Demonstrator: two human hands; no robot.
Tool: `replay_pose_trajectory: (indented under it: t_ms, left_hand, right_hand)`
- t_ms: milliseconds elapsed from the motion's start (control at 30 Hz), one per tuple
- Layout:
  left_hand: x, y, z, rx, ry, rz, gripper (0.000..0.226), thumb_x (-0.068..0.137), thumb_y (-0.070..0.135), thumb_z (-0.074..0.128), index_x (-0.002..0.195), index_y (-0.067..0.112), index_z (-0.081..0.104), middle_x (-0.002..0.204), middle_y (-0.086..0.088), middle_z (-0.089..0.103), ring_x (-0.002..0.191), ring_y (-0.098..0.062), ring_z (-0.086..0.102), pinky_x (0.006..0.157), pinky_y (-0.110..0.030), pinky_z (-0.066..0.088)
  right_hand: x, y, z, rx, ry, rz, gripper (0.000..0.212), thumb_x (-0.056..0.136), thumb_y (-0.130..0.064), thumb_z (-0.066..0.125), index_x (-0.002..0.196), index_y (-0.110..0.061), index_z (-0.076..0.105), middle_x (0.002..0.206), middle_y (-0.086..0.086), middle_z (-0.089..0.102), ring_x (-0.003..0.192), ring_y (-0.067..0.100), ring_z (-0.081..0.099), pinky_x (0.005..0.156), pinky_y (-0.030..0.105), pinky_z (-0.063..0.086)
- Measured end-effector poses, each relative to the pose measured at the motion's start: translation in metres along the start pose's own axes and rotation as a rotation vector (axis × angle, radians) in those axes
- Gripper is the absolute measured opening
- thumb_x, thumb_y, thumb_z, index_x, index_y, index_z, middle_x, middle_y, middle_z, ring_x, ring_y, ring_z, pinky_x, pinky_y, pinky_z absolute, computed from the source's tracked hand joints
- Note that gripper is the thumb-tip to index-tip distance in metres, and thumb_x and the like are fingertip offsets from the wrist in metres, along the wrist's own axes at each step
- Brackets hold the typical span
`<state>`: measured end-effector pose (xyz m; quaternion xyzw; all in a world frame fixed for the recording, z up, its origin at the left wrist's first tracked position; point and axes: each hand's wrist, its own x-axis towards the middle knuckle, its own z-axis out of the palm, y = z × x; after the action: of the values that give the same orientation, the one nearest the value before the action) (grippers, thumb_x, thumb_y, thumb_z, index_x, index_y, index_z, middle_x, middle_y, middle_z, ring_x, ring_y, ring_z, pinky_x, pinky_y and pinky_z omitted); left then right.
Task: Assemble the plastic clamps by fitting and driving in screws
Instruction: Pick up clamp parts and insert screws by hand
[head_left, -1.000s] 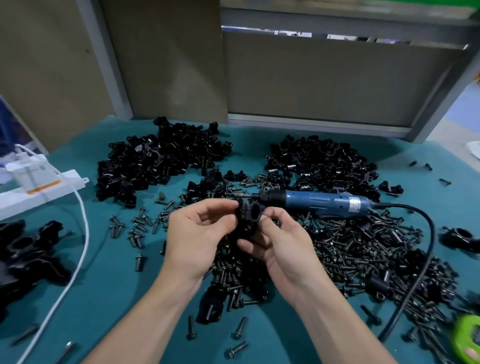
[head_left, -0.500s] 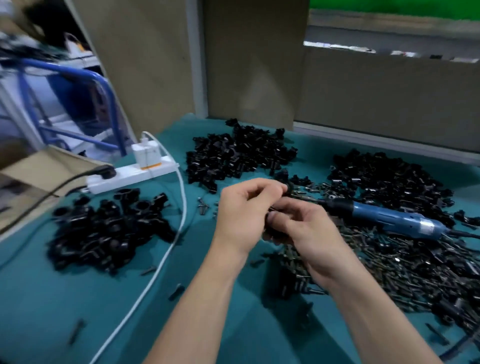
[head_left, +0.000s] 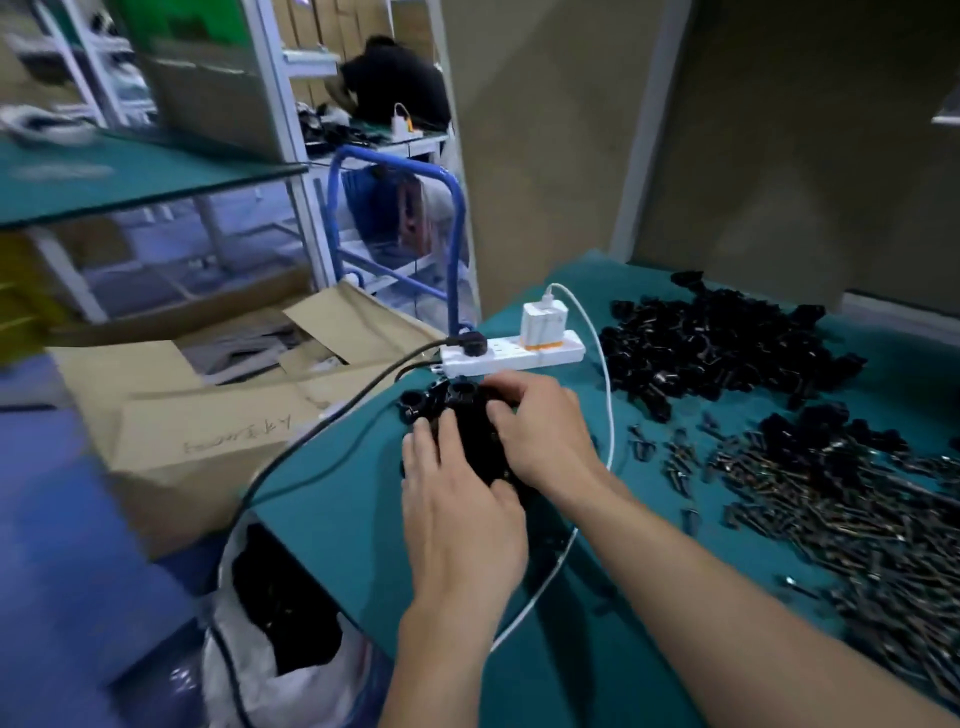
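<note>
Workshop, teal-covered table (head_left: 332, 519) filling lower right of frame; cardboard box (head_left: 208, 415) on floor at centre left. 2 hands at frame centre, both on small pile of black clamps (head_left: 441, 402) just below white power strip (head_left: 514, 353). Left hand (head_left: 457, 499) lies flat, fingers straight, gripping nothing. Right hand (head_left: 540, 426) bent over the pile (cannot tell if it has hold of any). Larger clamp heap (head_left: 717, 353) upper right, loose screws (head_left: 831, 499) at right edge.
</note>
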<state>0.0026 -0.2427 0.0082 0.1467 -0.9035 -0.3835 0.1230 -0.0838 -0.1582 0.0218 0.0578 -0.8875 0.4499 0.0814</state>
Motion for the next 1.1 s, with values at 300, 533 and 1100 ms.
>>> replay_pose_trajectory:
  t_ms: [300, 533, 1100]
  left_hand:
    - [0.011, 0.0, 0.005, 0.049, 0.14, 0.002, 0.077, 0.094, 0.024, 0.06, 0.162, 0.023, 0.024, 0.172, 0.001, 0.019, 0.159, -0.016, 0.009, 0.13, -0.041, 0.005]
    - [-0.019, 0.08, 0.057, -0.135, 0.237, 0.286, 0.06, 0.081, 0.023, 0.066, 0.141, 0.021, 0.058, 0.167, -0.006, 0.033, 0.157, -0.021, 0.016, 0.129, -0.033, 0.003]
    - [0.031, 0.124, 0.191, -0.269, -0.296, 0.278, 0.077, 0.094, 0.004, 0.058, 0.16, 0.032, 0.031, 0.169, 0.01, 0.025, 0.158, -0.005, 0.013, 0.125, -0.024, 0.015]
  right_hand:
    - [0.0, 0.027, -0.048, -0.085, 0.01, 0.044, 0.029, 0.092, -0.018, 0.06, 0.105, -0.036, 0.079, 0.085, -0.014, 0.074, 0.045, 0.004, 0.054, 0.049, 0.008, 0.037]
    - [0.004, 0.089, -0.134, -0.149, 0.202, 0.257, 0.025, 0.096, -0.015, 0.061, 0.099, -0.033, 0.078, 0.065, -0.008, 0.073, 0.03, 0.009, 0.045, 0.032, 0.021, 0.036]
    - [0.101, 0.156, -0.163, -0.817, -0.124, 0.118, 0.047, 0.098, -0.021, 0.061, 0.145, -0.019, 0.055, 0.142, 0.01, 0.053, 0.128, 0.03, 0.049, 0.104, 0.036, 0.04]
